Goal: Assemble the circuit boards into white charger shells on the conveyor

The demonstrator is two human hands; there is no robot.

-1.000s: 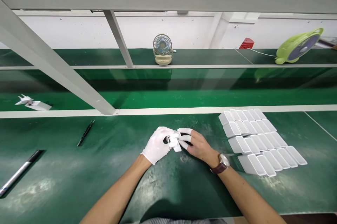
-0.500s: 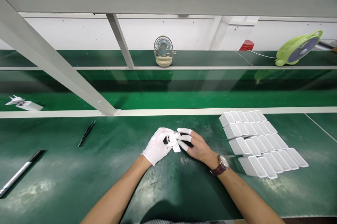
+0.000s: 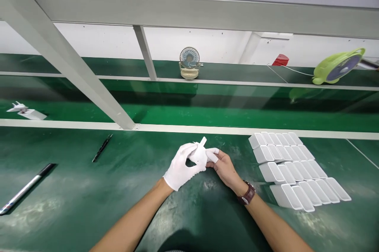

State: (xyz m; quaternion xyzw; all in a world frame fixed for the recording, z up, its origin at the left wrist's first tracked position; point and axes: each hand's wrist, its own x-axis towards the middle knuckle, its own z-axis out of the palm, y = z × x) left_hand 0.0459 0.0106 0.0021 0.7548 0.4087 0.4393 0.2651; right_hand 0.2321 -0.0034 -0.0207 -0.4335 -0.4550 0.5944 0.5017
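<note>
A small white plastic part [image 3: 200, 154] with a narrow tab sticking up is held above the green bench, between my two hands. My left hand [image 3: 182, 167], in a white glove, is closed with thumb and fingers around its left side. White fingertip covers show on my right hand [image 3: 225, 167], which pinches the part's right edge. What kind of part it is, I cannot make out. To the right of my hands, white rectangular cases [image 3: 276, 172] stand in several rows.
A black pen [image 3: 102, 148] and a silver-and-black stick [image 3: 28, 188] lie at left. Behind a pale rail sits a white piece with prongs [image 3: 32, 114]. A slanted post [image 3: 89, 78] rises at left. Farther back stand a small fan [image 3: 189, 62] and a green fan [image 3: 337, 66].
The white part has been turned in my hands, so its tab now points up rather than down. My right wrist has rotated, hiding the watch face. The view has tilted slightly upward.
</note>
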